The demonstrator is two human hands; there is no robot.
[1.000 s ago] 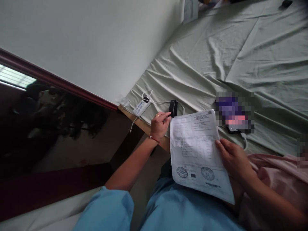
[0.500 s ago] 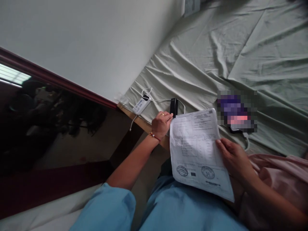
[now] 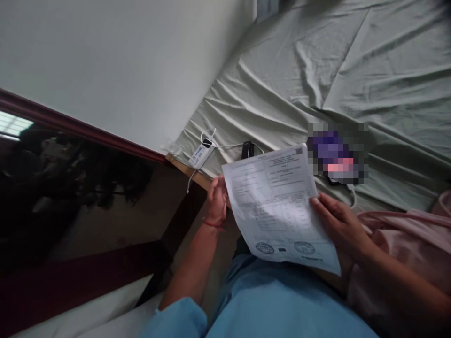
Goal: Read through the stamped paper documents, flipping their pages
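Two hands grip one printed sheet of paper point(image 3: 278, 206) above the lap. Left hand point(image 3: 216, 202) pinches the sheet's left edge, fingers curled around it with the tips hidden behind the paper. Right hand point(image 3: 338, 225) clasps the right edge, fingers point(image 3: 322, 206) spread flat on the printed face. Two round stamps sit near the sheet's lower edge, below the right fingers. Just beyond the left fingers, on the wrinkled green bedsheet point(image 3: 352, 70), lie a black device point(image 3: 246, 150) and a white charger point(image 3: 199, 154) with cable. Pink cloth point(image 3: 398, 239) lies beside the right wrist.
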